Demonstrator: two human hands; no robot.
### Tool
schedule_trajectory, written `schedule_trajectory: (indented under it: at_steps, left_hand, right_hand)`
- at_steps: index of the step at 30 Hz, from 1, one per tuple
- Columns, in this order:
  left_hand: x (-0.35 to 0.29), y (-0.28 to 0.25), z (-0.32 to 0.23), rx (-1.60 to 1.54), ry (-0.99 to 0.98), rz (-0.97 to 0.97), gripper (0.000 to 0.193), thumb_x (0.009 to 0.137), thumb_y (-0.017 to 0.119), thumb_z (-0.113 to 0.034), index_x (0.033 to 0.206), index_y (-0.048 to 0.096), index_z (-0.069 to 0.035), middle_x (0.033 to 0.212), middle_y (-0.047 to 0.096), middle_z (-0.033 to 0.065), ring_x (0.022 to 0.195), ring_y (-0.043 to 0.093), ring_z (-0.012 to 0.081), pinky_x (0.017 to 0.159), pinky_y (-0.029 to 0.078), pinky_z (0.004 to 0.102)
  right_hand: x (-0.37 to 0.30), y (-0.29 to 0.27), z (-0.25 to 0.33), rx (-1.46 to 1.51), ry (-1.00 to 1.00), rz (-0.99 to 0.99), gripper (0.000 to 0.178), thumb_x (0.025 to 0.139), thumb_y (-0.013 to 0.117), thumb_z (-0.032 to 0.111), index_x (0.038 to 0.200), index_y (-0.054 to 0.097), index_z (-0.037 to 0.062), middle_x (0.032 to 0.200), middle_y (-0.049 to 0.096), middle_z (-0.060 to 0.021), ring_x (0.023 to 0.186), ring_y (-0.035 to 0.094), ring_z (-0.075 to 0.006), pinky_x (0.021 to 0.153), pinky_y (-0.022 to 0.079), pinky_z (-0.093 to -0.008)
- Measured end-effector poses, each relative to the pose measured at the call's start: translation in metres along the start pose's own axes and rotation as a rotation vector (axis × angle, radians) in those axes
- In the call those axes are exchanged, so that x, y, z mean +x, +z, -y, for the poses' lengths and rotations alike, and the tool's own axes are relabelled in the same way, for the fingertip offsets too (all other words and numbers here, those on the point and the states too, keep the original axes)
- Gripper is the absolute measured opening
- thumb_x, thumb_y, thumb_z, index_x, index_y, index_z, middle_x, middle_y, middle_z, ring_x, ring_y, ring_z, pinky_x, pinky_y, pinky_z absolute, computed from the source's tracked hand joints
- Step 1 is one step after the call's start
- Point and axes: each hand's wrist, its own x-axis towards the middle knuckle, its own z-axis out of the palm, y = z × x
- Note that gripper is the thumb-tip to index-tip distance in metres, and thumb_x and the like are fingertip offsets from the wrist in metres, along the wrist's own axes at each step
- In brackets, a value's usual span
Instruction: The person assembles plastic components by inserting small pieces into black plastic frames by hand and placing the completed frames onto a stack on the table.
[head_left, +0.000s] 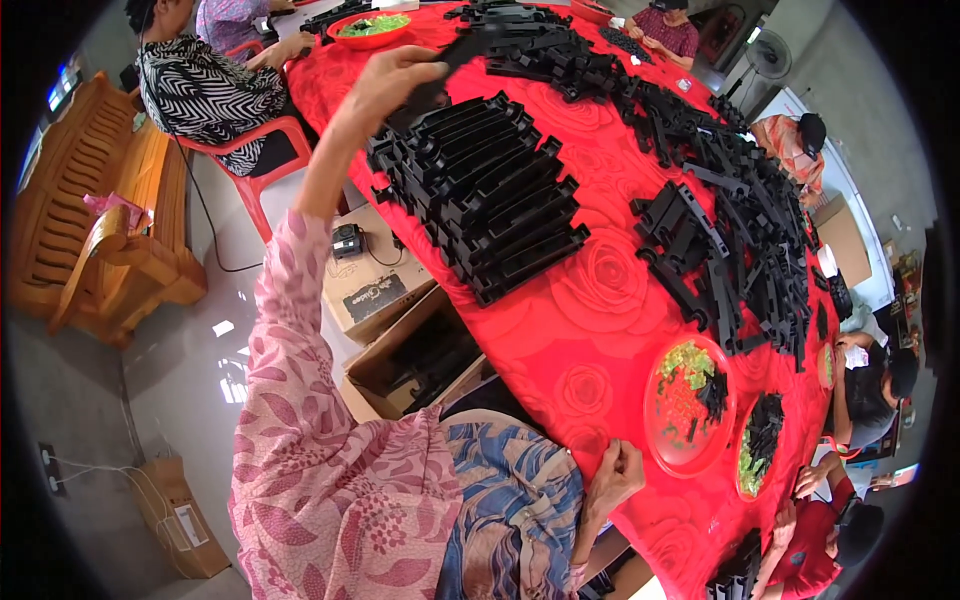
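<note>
My left hand reaches far out, its fingers closed round a long black plastic part. That part is held over the far end of a neat stack of similar black plastic parts, laid side by side in layers near the table's left edge. My right hand rests at the near table edge with thumb and fingers pinched together; whatever is between them is too small or hidden to name. Beside it stands a red bowl of small green, red and black pieces.
A loose heap of black parts spreads along the red-covered table. A second bowl lies to the right. Below the left edge are an open cardboard box and a red chair. Several people sit round the table.
</note>
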Motion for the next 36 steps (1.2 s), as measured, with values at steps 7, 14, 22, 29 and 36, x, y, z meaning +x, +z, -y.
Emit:
schedule_trajectory:
  at_steps: [7, 14, 22, 29, 36]
  left_hand:
    - [0.092, -0.042, 0.165, 0.445, -0.14, -0.056, 0.036, 0.078, 0.072, -0.033, 0.105, 0.073, -0.009, 0.09, 0.072, 0.0114, 0.083, 0.068, 0.02, 0.074, 0.052, 0.0343]
    - [0.103, -0.022, 0.187, 0.753, -0.201, -0.009, 0.037, 0.075, 0.07, -0.031, 0.109, 0.072, -0.017, 0.105, 0.071, 0.015, 0.102, 0.066, 0.0323, 0.086, 0.053, 0.0422]
    - [0.097, -0.001, 0.181, 0.827, -0.251, 0.075, 0.037, 0.075, 0.068, -0.028, 0.11, 0.071, -0.017, 0.11, 0.069, 0.016, 0.105, 0.065, 0.0348, 0.089, 0.052, 0.0452]
    - [0.104, -0.036, 0.181, 0.915, -0.141, 0.025, 0.036, 0.075, 0.07, -0.037, 0.099, 0.073, -0.009, 0.099, 0.071, 0.0163, 0.096, 0.068, 0.0321, 0.082, 0.053, 0.0432]
    - [0.108, 0.048, 0.041, 0.608, 0.224, 0.225, 0.037, 0.083, 0.066, -0.029, 0.106, 0.071, 0.0, 0.093, 0.072, 0.0132, 0.088, 0.068, 0.021, 0.079, 0.053, 0.0331]
  right_hand:
    - [-0.001, 0.003, -0.001, -0.019, -0.009, -0.002, 0.006, 0.08, 0.069, 0.002, 0.079, 0.064, -0.0016, 0.06, 0.048, -0.0079, 0.05, 0.04, -0.0159, 0.045, 0.03, -0.0328]
    - [0.003, 0.002, 0.003, -0.054, 0.006, 0.025, 0.006, 0.08, 0.069, 0.002, 0.081, 0.064, -0.0017, 0.061, 0.049, -0.0079, 0.05, 0.041, -0.016, 0.046, 0.031, -0.0328]
    - [-0.001, 0.0, 0.005, -0.017, 0.071, 0.02, 0.007, 0.082, 0.068, 0.003, 0.082, 0.065, -0.0029, 0.06, 0.051, -0.0048, 0.053, 0.04, -0.0103, 0.048, 0.032, -0.0284]
    - [0.006, -0.003, 0.014, -0.027, -0.008, 0.031, 0.008, 0.08, 0.07, 0.001, 0.084, 0.064, -0.0002, 0.066, 0.057, -0.0104, 0.05, 0.05, -0.0147, 0.046, 0.04, -0.0294]
    - [0.006, -0.004, 0.009, -0.026, -0.005, -0.026, 0.01, 0.079, 0.072, 0.001, 0.082, 0.063, 0.0032, 0.065, 0.055, -0.0103, 0.049, 0.055, -0.0223, 0.046, 0.043, -0.0329]
